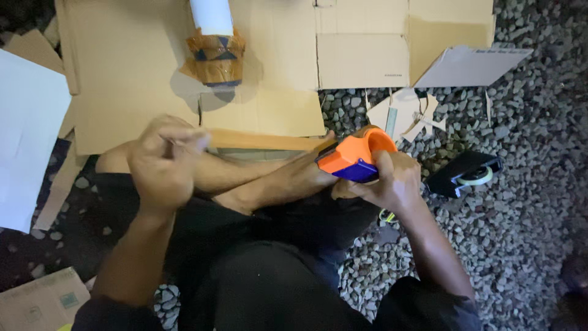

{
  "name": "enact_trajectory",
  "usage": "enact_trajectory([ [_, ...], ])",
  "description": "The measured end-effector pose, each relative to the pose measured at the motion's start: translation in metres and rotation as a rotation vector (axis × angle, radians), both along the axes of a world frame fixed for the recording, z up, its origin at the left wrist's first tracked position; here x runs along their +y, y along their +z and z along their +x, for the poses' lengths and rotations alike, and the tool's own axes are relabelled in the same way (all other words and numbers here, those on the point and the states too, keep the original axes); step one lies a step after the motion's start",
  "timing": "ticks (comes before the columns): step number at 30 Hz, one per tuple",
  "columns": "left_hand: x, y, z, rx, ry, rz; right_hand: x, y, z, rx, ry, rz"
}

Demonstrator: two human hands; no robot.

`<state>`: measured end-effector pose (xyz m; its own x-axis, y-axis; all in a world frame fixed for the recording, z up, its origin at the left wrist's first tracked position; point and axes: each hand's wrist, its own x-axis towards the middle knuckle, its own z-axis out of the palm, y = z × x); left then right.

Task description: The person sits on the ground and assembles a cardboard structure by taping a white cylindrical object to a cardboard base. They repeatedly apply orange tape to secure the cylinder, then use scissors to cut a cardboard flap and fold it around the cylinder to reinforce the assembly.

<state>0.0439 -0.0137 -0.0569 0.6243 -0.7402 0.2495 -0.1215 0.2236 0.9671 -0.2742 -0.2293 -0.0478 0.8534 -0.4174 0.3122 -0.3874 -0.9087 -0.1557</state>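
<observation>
Head view: we count two tape dispensers, one orange and blue [354, 158] wrapped in our right hand [392, 184], one black [463, 174] lying apart on the gravel [527, 233]. Our left hand [164, 162] is curled closed at the end of a long cardboard strip [263, 142]. Flat cardboard sheets [122, 73] cover the pebbled ground; a taped white tube [214, 43] stands on them.

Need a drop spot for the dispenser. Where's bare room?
Free: flat cardboard left of the taped tube, and gravel right of the black dispenser. Crowded: scraps above the right hand holding the orange dispenser.
</observation>
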Motion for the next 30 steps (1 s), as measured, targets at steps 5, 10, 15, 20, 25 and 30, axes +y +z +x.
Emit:
enact_trajectory([
  [5, -0.026, 0.01, -0.053, -0.662, -0.163, -0.067, -0.014, -0.024, 0.019, 0.156, -0.333, 0.105],
  [10, -0.05, 0.008, -0.076, -0.907, -0.178, -0.172, -0.054, -0.077, 0.027, -0.02, -0.485, 0.253],
  [15, -0.038, 0.038, -0.051, -0.801, -0.086, -0.099, -0.139, -0.127, -0.027, 0.017, -0.909, 0.288],
  [20, -0.04, 0.058, -0.014, -0.638, -0.093, 0.118, -0.135, -0.189, -0.075, 0.129, -0.912, 0.295],
  [25, -0.046, 0.064, -0.005, -0.678, -0.081, 0.125, -0.112, -0.208, -0.082, 0.343, -1.082, 0.47],
  [30, -0.058, 0.071, -0.005, -0.689, -0.074, 0.145, -0.103, -0.164, -0.069, -0.031, -0.77, 0.084],
])
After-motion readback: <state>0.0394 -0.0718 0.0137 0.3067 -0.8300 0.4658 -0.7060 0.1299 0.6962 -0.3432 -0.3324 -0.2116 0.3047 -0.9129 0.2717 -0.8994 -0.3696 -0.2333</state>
